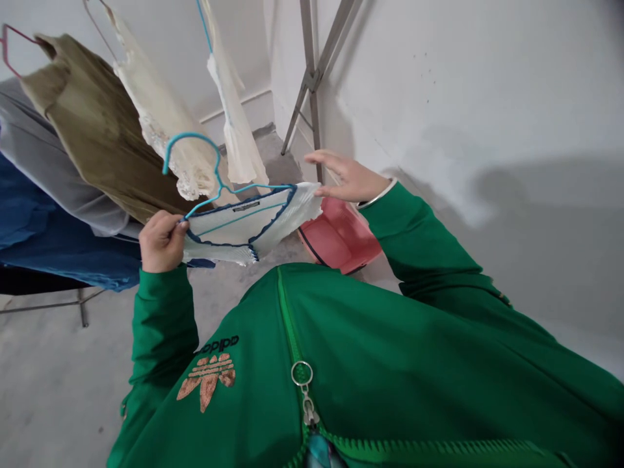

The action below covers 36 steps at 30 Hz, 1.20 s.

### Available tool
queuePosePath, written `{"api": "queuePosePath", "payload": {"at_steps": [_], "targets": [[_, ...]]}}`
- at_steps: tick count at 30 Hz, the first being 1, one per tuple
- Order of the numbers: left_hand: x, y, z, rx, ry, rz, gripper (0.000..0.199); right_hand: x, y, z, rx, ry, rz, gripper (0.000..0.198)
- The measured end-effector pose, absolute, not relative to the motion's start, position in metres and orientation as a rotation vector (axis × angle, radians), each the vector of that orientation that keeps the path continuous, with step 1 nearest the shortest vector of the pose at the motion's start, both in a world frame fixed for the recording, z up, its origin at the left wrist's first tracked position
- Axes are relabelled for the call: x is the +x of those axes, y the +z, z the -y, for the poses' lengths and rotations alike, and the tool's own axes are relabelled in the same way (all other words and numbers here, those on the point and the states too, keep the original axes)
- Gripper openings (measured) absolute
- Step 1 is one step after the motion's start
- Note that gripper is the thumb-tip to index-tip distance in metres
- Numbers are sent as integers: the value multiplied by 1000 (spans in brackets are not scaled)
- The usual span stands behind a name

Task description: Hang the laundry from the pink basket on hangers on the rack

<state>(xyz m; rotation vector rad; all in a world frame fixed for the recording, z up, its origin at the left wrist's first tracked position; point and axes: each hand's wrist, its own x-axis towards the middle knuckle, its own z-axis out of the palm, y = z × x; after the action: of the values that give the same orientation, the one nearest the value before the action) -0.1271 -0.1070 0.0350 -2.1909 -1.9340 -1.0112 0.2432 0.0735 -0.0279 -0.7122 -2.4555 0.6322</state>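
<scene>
A white top with a dark blue scalloped neckline hangs spread on a turquoise hanger, whose hook points up and left. My left hand pinches the top's left shoulder together with that end of the hanger. At the opposite shoulder is my right hand, its fingers stretched out and apart from the thumb. The thumb tip meets the edge of the white fabric there; whether it presses on it I cannot tell.
Behind the top hang an olive garment, a cream lace garment, another cream garment and blue clothes. A pink basin stands on the floor below my right hand. A metal rack leg leans near the white wall.
</scene>
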Motion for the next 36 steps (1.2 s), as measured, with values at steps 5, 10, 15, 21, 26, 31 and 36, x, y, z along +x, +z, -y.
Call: {"api": "queuePosePath", "payload": {"at_steps": [5,10,15,21,26,31,36], "targets": [[-118,32,99,-2208,-1047,1889,27,230,-10,-54,-575,590,2626,55],[-122,18,97,-2397,-982,1957,22,249,-10,-37,-698,400,2445,55],[-118,-19,102,-2429,-912,2041,28,288,-23,-38,-748,245,2305,47],[-80,-59,114,-2631,-841,2164,29,346,-5,-54,-1053,-47,2120,33],[-48,-70,116,-2840,-717,2151,22,350,21,-83,-1209,-376,1897,39],[-54,-82,111,-2796,-752,2181,33,312,54,-137,-1224,-303,1773,38],[-69,-100,118,-2669,-825,2222,40,251,93,-179,-1463,-155,1774,30]]}}
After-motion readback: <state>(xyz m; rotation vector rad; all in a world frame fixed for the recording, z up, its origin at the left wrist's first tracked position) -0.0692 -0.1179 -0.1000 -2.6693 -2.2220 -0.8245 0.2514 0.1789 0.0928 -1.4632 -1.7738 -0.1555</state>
